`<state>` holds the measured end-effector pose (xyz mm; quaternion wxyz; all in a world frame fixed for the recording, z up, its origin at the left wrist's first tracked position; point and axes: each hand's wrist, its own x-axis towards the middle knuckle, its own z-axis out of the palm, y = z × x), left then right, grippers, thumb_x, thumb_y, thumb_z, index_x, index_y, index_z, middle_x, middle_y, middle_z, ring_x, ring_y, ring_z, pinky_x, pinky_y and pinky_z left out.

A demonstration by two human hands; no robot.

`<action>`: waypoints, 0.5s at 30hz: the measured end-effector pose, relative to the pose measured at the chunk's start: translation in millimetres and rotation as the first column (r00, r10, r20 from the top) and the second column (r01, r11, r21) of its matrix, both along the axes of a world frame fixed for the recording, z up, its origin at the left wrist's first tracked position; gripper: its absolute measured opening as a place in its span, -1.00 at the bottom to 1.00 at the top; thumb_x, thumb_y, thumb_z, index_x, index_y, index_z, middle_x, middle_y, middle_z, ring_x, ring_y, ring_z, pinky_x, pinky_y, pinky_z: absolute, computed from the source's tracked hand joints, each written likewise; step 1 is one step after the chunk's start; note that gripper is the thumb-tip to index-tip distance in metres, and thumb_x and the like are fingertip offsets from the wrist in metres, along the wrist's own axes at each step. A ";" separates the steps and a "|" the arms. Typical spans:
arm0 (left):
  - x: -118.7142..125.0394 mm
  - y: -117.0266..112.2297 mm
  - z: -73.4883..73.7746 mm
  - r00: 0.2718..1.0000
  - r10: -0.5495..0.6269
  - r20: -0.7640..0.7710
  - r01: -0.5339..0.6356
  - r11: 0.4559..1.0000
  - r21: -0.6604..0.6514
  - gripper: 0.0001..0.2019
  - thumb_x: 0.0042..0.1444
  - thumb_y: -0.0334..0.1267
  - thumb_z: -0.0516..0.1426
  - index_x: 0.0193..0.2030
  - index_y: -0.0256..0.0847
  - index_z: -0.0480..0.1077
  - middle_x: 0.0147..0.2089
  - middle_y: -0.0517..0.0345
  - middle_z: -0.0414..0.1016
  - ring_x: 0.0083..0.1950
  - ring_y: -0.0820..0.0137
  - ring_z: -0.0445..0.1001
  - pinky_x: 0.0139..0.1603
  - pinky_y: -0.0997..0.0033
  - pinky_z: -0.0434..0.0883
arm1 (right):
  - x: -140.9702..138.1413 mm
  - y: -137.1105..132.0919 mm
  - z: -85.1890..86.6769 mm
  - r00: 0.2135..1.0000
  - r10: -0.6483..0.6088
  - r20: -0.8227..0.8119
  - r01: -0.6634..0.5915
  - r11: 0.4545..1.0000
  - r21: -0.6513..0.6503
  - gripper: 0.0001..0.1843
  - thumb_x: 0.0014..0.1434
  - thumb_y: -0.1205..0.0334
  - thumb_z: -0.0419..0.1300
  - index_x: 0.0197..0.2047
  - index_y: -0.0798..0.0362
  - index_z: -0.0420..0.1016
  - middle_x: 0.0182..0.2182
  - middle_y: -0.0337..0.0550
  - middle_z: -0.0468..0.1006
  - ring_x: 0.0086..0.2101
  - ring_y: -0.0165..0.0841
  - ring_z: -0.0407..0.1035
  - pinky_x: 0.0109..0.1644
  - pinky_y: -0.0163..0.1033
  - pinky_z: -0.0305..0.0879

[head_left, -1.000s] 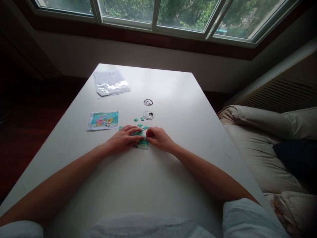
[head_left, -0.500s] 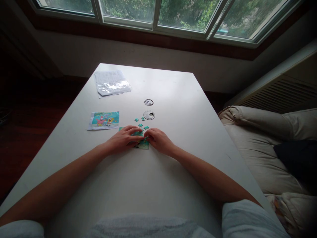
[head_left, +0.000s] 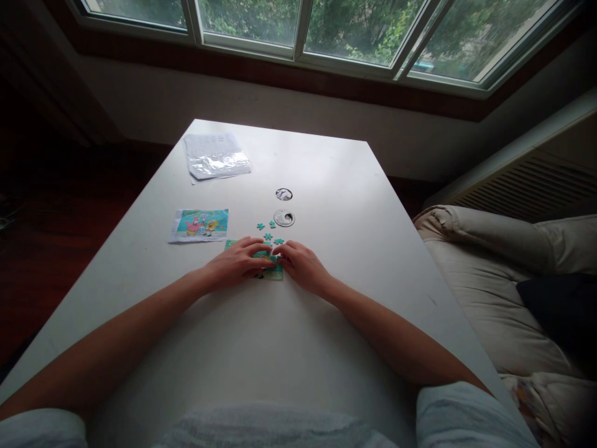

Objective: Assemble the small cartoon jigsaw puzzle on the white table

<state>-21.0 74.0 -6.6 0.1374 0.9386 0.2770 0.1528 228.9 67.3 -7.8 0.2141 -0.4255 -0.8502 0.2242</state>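
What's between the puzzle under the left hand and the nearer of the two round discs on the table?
Several loose teal puzzle pieces lie between the puzzle and the nearer disc, as the head view shows.

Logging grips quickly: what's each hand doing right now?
Left hand: open, spread over the jigsaw puzzle.
Right hand: curled at its edge; any grip cannot be told.

On the white rectangular surface (head_left: 237,354), the bare left hand (head_left: 239,261) lies spread over a flat teal jigsaw puzzle (head_left: 275,272), the bare right hand (head_left: 303,264) curled at its right edge. Small teal jigsaw pieces (head_left: 268,236) lie on its far side; a colourful printed cartoon sheet (head_left: 200,225) lies left.
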 end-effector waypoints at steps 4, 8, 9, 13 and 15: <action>3.1 -3.4 -1.0 0.998 -0.003 -0.070 0.005 0.999 0.032 -0.64 0.37 -0.29 0.07 0.22 0.14 0.44 0.37 0.10 0.30 0.41 0.07 0.16 0.41 -0.18 0.12 | 1.7 3.3 -1.5 0.993 -0.002 -0.114 -0.007 0.997 -0.081 -0.73 0.26 0.42 0.13 -0.03 -0.03 0.52 -0.20 -0.18 0.52 -0.23 -0.36 0.39 -0.10 -0.28 0.25; 4.0 -6.2 -3.0 0.991 0.008 -0.136 0.001 0.998 0.061 -0.53 0.34 -0.38 0.06 0.31 0.19 0.34 0.44 0.11 0.19 0.44 0.07 0.09 0.43 -0.19 0.06 | 3.1 6.8 -5.1 0.977 -0.048 -0.208 0.003 0.978 -0.208 -0.77 0.22 0.40 0.16 -0.10 -0.03 0.53 -0.33 -0.27 0.52 -0.37 -0.41 0.35 -0.23 -0.32 0.24; 4.3 -7.1 -2.7 0.988 0.011 -0.154 -0.001 0.998 0.064 -0.50 0.34 -0.40 0.06 0.33 0.19 0.31 0.45 0.12 0.16 0.45 0.07 0.08 0.43 -0.20 0.05 | 3.5 7.4 -5.6 0.975 -0.055 -0.216 0.007 0.977 -0.215 -0.78 0.20 0.40 0.17 -0.12 -0.03 0.53 -0.34 -0.27 0.52 -0.37 -0.41 0.35 -0.23 -0.31 0.24; 7.1 -11.6 1.3 0.977 0.020 -0.211 -0.008 0.998 0.057 -0.46 0.34 -0.40 0.04 0.38 0.21 0.24 0.47 0.11 0.11 0.46 0.05 0.04 0.42 -0.22 0.05 | 6.5 8.5 -3.5 0.984 0.012 -0.180 -0.035 0.991 -0.127 -0.74 0.15 0.45 0.19 -0.14 -0.03 0.55 -0.35 -0.24 0.51 -0.28 -0.35 0.34 -0.14 -0.26 0.23; 8.9 -13.6 3.4 0.974 0.028 -0.224 -0.016 0.998 0.058 -0.44 0.34 -0.41 0.04 0.40 0.22 0.20 0.48 0.09 0.10 0.47 0.05 0.04 0.41 -0.23 0.06 | 7.9 8.6 -1.4 0.985 0.059 -0.162 -0.075 0.993 -0.095 -0.71 0.14 0.48 0.18 -0.12 -0.03 0.54 -0.36 -0.23 0.50 -0.26 -0.33 0.32 -0.12 -0.25 0.23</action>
